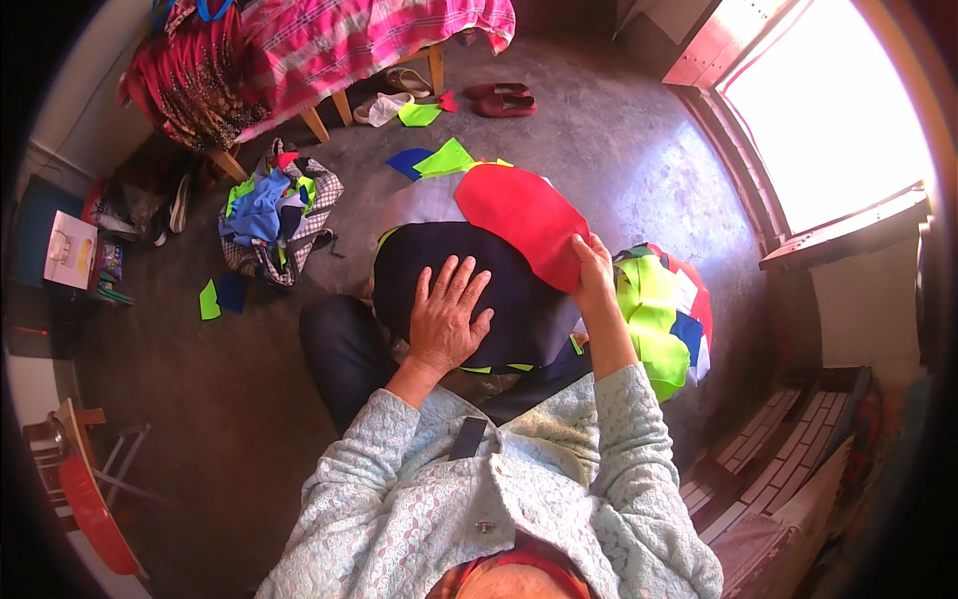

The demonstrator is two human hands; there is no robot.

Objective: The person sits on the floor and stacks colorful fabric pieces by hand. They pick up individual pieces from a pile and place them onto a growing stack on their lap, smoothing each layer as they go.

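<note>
My left hand (450, 312) lies flat with its fingers spread on a black fabric piece (529, 324). That piece rests on a stack of cloth pieces between my legs. In my right hand (593, 272) is the right edge of a red fabric piece (514, 212), pinched between thumb and fingers. The red piece has a rounded outline and overlaps the far side of the black one. Beyond it show a pale grey piece (424, 200), a blue corner (407, 162) and a lime green corner (446, 158). What supports the stack is hidden.
To the right sits a heap of lime green, red, white and blue cloth (649, 319). A checked bag (321, 192) full of scraps stands at the left, with loose scraps (210, 299) nearby. Red shoes (501, 104) lie near the pink-covered bed (369, 45). A bright doorway (828, 120) is at right.
</note>
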